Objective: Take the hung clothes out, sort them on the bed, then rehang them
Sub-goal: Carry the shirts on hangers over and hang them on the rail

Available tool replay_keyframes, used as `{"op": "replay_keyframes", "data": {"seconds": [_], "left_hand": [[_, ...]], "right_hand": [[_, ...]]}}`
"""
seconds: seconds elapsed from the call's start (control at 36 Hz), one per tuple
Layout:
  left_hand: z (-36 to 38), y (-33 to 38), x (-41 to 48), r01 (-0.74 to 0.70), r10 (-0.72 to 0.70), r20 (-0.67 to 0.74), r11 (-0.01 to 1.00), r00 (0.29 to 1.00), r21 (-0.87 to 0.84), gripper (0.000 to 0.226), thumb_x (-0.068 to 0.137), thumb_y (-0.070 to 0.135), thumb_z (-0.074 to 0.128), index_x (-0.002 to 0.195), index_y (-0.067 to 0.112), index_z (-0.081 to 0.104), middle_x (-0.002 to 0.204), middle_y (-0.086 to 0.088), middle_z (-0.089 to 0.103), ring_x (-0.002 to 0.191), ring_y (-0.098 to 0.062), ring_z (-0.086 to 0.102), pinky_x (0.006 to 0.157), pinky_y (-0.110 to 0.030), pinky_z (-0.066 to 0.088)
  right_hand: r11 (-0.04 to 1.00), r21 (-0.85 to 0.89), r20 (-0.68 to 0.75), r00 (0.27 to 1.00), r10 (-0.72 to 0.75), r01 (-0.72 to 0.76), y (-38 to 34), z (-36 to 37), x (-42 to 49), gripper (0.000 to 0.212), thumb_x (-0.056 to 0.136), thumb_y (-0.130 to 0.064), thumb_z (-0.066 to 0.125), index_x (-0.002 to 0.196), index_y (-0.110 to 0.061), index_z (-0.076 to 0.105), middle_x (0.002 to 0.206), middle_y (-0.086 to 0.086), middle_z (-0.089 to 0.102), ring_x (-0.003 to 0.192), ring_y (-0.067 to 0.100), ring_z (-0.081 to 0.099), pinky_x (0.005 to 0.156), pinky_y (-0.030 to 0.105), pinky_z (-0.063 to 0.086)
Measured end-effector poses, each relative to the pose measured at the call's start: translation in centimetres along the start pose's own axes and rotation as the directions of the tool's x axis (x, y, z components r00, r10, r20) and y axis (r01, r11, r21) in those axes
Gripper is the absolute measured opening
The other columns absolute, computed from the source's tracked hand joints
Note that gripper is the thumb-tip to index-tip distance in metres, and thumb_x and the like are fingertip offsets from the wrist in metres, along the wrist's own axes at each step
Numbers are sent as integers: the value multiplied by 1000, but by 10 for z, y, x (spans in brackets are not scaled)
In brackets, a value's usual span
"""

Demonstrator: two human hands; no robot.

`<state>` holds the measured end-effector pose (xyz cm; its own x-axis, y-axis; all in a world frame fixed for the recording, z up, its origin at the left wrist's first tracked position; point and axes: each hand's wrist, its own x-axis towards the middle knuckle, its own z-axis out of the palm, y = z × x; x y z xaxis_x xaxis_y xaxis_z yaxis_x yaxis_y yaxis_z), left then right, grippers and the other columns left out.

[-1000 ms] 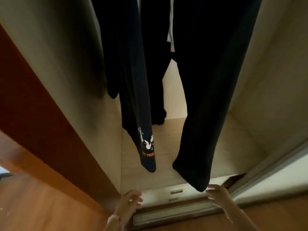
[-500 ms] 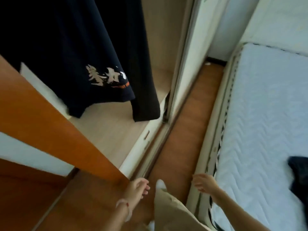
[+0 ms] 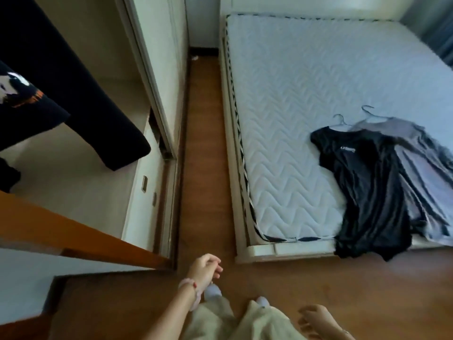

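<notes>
The view has swung from the wardrobe (image 3: 103, 192) to the white quilted bed (image 3: 282, 106). A black T-shirt (image 3: 367, 192) and grey top (image 3: 421, 168) lie lengthwise at its near edge, hanger hooks pointing away, black hem overhanging. Left hand (image 3: 204, 267) and right hand (image 3: 316, 320) hang loosely curled, empty.

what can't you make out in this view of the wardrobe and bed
Head view:
- Hanging dark clothes: top and left edges cut them off; rail unseen.
- Print on one hem: blurred, cut by the left edge, unreadable.
- Grey top: partly under the black t-shirt, runs off the right edge.
- T-shirt's chest logo: too small to read.
- Right hand: blurred at the bottom edge.
</notes>
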<state>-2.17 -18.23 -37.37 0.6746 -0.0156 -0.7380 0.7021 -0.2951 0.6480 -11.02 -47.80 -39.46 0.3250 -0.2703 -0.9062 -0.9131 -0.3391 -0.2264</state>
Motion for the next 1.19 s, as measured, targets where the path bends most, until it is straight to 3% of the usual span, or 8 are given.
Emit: {"op": "replay_keyframes", "data": {"seconds": [0.25, 0.39, 0.53, 0.61, 0.69, 0.83, 1.06, 1.19], "left_hand": [[61, -13, -14, 14, -33, 103, 984, 994, 177, 21, 92, 4, 44, 83, 15, 60, 74, -2, 65, 59, -12, 55, 50, -21, 39], [101, -30, -22, 28, -68, 134, 960, 989, 280, 18, 90, 2, 45, 86, 12, 60, 75, -5, 65, 57, -13, 55, 37, -14, 36], [145, -46, -46, 42, -106, 164, 935, 981, 353, 18, 91, 7, 47, 88, 14, 63, 81, -6, 68, 66, -16, 60, 51, -19, 39], [169, -58, -55, 42, -123, 184, 918, 975, 394, 17, 89, 5, 49, 90, 11, 65, 80, -8, 69, 65, -16, 60, 47, -19, 38], [189, -65, -59, 56, -161, 210, 899, 964, 435, 17, 91, 0, 45, 91, 5, 62, 77, -9, 63, 57, -14, 52, 39, -17, 35], [212, -75, -60, 16, -144, 206, 855, 968, 519, 15, 84, 1, 57, 81, 10, 68, 72, -5, 66, 69, -19, 58, 63, -24, 43], [250, -54, -31, -9, -139, 219, 825, 966, 565, 17, 89, -5, 53, 82, 1, 67, 62, -8, 61, 54, -16, 49, 42, -17, 37], [278, -29, 11, 63, -212, 139, 733, 967, 677, 24, 91, -7, 45, 79, -1, 65, 70, -9, 60, 63, -14, 51, 47, -13, 43]], "right_hand": [[973, 225, -52, 996, 71, -58, 100, -8, -9, 18, 87, -8, 56, 75, -6, 70, 59, 13, 69, 59, 27, 65, 61, 33, 51], [948, 316, -27, 998, 55, -43, 159, -14, -8, 21, 87, -7, 50, 81, -7, 71, 54, 9, 69, 53, 25, 63, 61, 32, 51], [914, 401, -44, 995, 89, -64, 215, -25, -19, 22, 86, -6, 47, 80, -9, 68, 52, 6, 66, 51, 23, 62, 60, 29, 47], [895, 439, -43, 993, 110, -80, 242, -33, -25, 21, 86, -7, 47, 85, -8, 68, 61, 9, 67, 54, 23, 60, 59, 26, 45], [872, 478, -58, 987, 152, -106, 260, -44, -28, 24, 89, -7, 43, 90, -10, 67, 68, 8, 67, 56, 19, 59, 55, 20, 42], [793, 607, -104, 983, 153, -59, 284, -73, -28, 30, 89, -3, 38, 99, -6, 66, 67, 5, 67, 52, 15, 52, 48, 18, 35], [679, 729, -218, 971, 102, 92, 283, -136, -17, 28, 91, -1, 40, 108, -4, 62, 83, 10, 68, 56, 12, 56, 48, 20, 34], [646, 760, -198, 971, 132, 67, 277, -180, 6, 28, 92, 0, 38, 108, -2, 61, 81, 10, 65, 57, 13, 55, 40, 15, 38]]}}
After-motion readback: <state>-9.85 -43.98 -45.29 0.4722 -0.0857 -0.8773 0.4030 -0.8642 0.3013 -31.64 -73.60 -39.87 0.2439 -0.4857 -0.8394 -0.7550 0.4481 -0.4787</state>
